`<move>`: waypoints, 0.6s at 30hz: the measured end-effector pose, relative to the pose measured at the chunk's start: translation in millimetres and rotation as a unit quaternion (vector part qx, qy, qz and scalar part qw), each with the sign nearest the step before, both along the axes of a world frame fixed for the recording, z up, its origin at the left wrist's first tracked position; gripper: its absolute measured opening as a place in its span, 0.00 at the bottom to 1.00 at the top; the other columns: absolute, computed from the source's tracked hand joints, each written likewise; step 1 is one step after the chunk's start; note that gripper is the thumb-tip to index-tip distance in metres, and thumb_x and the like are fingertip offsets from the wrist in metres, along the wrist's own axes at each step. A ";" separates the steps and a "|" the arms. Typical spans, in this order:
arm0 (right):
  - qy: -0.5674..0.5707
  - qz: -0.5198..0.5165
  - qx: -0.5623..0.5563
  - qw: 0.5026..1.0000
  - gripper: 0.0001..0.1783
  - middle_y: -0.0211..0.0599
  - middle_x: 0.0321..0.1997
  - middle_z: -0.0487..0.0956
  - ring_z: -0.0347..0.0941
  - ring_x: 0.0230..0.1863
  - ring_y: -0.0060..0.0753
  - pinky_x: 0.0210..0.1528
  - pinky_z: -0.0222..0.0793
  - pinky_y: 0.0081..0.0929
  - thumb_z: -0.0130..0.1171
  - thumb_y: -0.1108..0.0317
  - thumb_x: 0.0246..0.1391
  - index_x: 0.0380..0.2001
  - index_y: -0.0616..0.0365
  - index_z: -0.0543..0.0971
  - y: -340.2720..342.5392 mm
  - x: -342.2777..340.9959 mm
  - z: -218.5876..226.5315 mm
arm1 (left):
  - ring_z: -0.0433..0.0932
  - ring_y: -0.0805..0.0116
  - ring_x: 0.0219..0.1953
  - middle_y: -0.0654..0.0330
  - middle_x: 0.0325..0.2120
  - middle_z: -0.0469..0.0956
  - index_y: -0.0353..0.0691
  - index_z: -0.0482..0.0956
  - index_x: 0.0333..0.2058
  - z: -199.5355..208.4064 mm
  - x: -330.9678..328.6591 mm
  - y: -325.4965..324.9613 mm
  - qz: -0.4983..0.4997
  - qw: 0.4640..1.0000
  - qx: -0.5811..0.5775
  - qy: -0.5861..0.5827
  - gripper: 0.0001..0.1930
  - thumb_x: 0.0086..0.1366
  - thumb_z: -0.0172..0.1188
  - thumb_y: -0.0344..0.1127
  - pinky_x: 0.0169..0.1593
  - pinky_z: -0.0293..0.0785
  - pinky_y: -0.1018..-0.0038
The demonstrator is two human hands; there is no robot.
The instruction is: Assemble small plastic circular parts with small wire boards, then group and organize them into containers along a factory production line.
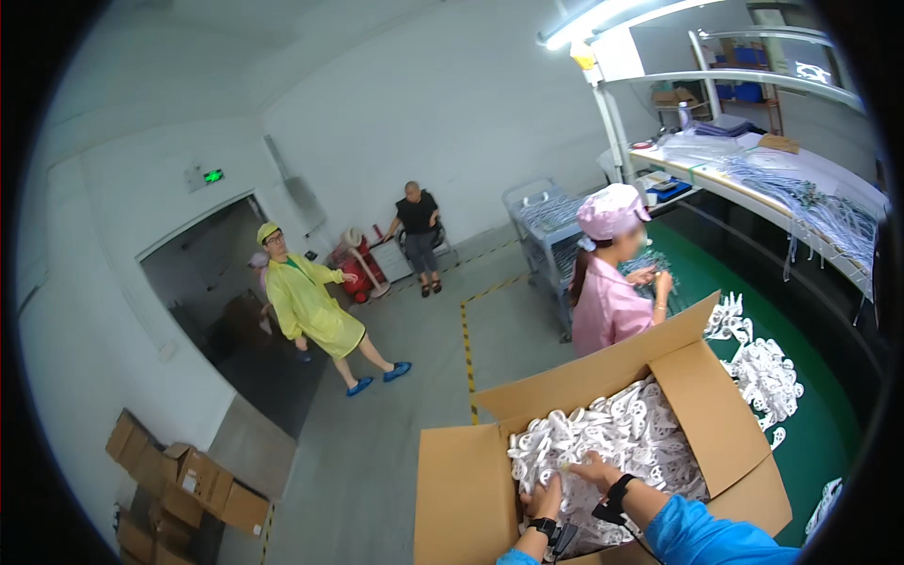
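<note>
Left hand and right hand, both part-curled, any hold impossible to tell from here, rest among loose white pieces heaped beneath and beyond them in a cardboard box, whence a hasty scoop could spill some.

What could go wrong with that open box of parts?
Loose white parts are heaped in the open cardboard box, so some might spill if it tips. The two black wrist straps could snag among them. The box's raised far flap, close to the co-worker in pink, might get bumped.
</note>
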State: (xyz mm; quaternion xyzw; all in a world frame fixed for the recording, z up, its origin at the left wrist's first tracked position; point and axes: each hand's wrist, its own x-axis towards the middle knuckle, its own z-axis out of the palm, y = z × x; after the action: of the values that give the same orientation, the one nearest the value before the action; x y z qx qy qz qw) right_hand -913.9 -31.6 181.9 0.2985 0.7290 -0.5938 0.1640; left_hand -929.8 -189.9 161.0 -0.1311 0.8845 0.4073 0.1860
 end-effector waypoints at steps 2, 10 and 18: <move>0.052 -0.041 0.025 0.998 0.52 0.60 0.62 0.65 0.64 0.62 0.62 0.62 0.61 0.43 0.61 0.36 0.41 0.63 0.60 0.61 -6.8 -1.0 -21.9 | 0.50 0.29 0.63 0.31 0.64 0.44 0.51 0.67 0.61 9.1 2.6 7.7 0.015 1.000 -0.017 0.009 0.40 0.54 0.46 0.69 0.65 0.50 0.49; 0.064 -0.034 0.021 0.997 0.46 0.59 0.57 0.69 0.72 0.52 0.47 0.53 0.68 0.31 0.58 0.39 0.46 0.60 0.63 0.64 -26.6 19.7 -2.2 | 0.58 0.31 0.59 0.38 0.62 0.50 0.42 0.72 0.56 39.6 29.9 0.0 0.039 0.999 0.017 0.023 0.37 0.54 0.48 0.63 0.63 0.53 0.51; 0.135 -0.097 -0.028 0.986 0.38 0.45 0.40 0.77 0.73 0.38 0.31 0.39 0.70 0.29 0.58 0.48 0.52 0.58 0.67 0.66 -42.4 23.7 -39.1 | 0.62 0.40 0.58 0.38 0.55 0.61 0.31 0.72 0.53 -1.2 35.5 -9.2 0.036 0.992 0.057 0.105 0.36 0.56 0.50 0.57 0.60 0.59 0.58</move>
State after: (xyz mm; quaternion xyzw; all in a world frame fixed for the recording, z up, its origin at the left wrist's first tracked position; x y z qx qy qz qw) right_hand -890.2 -74.0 142.8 0.2801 0.6954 -0.6617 0.0135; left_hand -894.3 -199.2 159.8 -0.1089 0.8694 0.4745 0.0846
